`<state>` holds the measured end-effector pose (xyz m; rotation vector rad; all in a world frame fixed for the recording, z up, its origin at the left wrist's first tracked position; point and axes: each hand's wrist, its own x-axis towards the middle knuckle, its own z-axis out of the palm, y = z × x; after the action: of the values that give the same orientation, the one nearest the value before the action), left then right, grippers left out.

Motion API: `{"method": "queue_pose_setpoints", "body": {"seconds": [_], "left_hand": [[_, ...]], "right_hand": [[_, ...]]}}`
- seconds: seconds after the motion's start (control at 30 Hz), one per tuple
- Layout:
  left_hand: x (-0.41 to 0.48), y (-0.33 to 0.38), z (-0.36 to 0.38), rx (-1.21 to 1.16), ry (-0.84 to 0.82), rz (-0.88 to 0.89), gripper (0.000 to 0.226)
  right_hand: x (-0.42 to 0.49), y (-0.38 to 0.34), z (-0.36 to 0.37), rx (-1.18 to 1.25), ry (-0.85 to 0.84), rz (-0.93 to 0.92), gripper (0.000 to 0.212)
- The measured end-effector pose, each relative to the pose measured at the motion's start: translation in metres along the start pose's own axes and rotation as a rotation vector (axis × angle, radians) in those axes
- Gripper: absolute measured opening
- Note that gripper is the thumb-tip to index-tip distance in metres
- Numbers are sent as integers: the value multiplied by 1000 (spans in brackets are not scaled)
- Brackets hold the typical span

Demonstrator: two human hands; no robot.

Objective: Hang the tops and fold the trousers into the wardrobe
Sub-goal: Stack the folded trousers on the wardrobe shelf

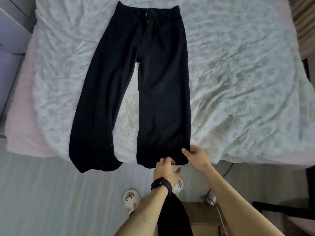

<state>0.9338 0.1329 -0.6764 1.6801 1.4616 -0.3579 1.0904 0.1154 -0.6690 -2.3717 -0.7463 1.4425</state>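
Black trousers (153, 82) are laid flat on the bed (238, 82), front up, with the waistband (148, 7) at the far end and both hems hanging just over the near edge. One leg's hem (150, 160) is held at both sides: the left hand (164, 169) is curled onto the inner part, and the right hand (197, 155) is pinched on the outer corner, thumb on top. Looks like the lengthwise fold is being set up, so that leg would get laid over the other leg (95, 116). It's best done with the hem kept taut between the two grips, lifted low, and the seams matched edge to edge before anything's let go. The crotch should be smoothed too, or a lump gets folded in.
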Motion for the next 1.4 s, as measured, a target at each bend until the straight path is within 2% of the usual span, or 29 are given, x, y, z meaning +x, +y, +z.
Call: {"method": "queue_pose_setpoints", "body": {"seconds": [0.1, 0.27, 0.37, 0.47, 0.53, 0.67, 0.77, 0.83, 1.0, 1.13, 1.2, 1.27, 1.33, 1.4], "left_hand": [[4, 8, 28, -69, -96, -67, 50], [19, 20, 56, -68, 79, -131, 76], [18, 21, 69, -85, 137, -195, 69], [18, 22, 70, -60, 175, -180, 42], [16, 22, 70, -34, 178, -151, 33], [7, 17, 68, -2, 100, -109, 37], [12, 24, 60, -27, 1, -165, 60], [17, 28, 54, -27, -9, -196, 65], [18, 25, 49, 22, 25, -160, 45], [-12, 11, 46, 4, 83, -77, 39], [-30, -2, 35, -51, 85, -68, 40], [-42, -12, 20, -96, 102, -70, 42], [-52, -22, -3, -105, 127, -49, 45], [-62, -36, -30, -102, 149, -2, 48]], "right_hand": [[4, 9, -3, 14, -37, 18, 25], [17, 11, -8, 87, -77, 22, 29], [17, 15, -12, 88, -75, 37, 35], [16, 16, -13, 58, -44, 35, 44], [16, 17, -15, 48, -30, 32, 46], [10, 16, -11, 28, -11, 28, 47], [7, 9, -8, -17, -32, 43, 38], [6, 2, -8, -33, -56, 44, 35], [7, -4, -15, -20, -34, 16, 31], [7, -8, -13, 195, -19, 78, 6], [9, -25, -11, 290, 7, 102, 17], [15, -49, -12, 272, 29, 91, 36], [18, -79, -13, 127, 32, 79, 52], [19, -112, -7, -30, 60, 78, 55]]}}
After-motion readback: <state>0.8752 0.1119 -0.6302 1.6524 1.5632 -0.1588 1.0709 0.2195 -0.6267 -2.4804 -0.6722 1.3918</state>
